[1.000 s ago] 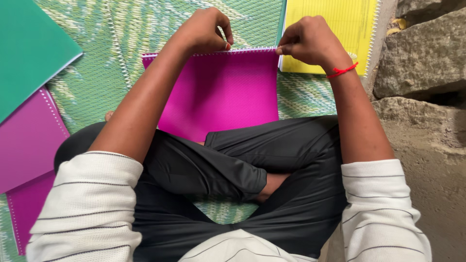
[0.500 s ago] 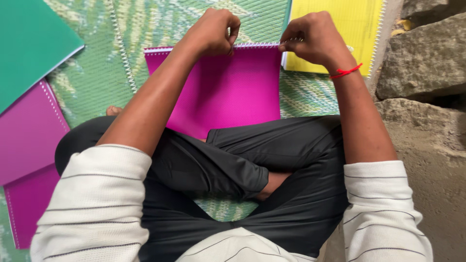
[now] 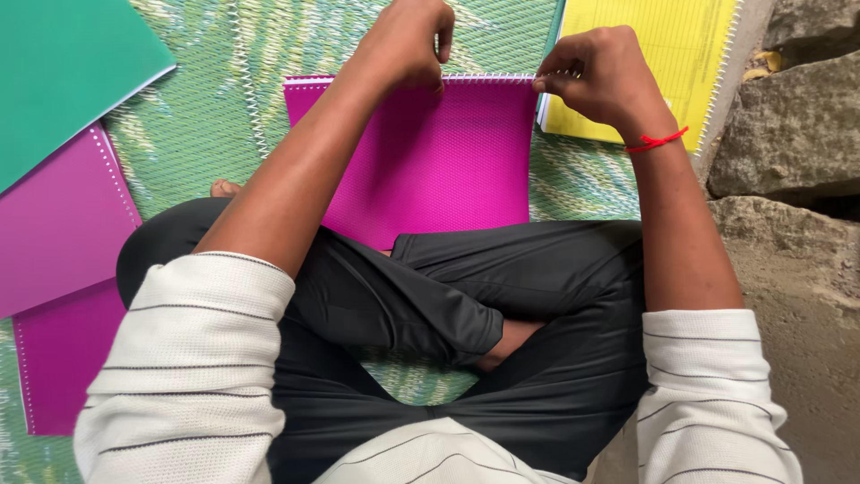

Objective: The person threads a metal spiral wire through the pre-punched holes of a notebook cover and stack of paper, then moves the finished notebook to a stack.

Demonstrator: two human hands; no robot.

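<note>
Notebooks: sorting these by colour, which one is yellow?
The yellow notebook at the top right, beside the right hand. The others are magenta, purple or green.

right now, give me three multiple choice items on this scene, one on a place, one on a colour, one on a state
1. Where is the yellow notebook?
A. past the pink notebook's far right corner
B. under the green folder
C. on the person's lap

2. What colour is the thread on the right wrist?
A. blue
B. red
C. white

3. How does the pink notebook in front of the person lie?
A. open to a blank page
B. standing on edge
C. shut and flat on the mat

Answers:
1 A: it lies by the right hand, beside the stones.
2 B: a red thread circles that wrist.
3 C: its cover faces up, with the left hand and the right hand at the spiral edge.
</note>
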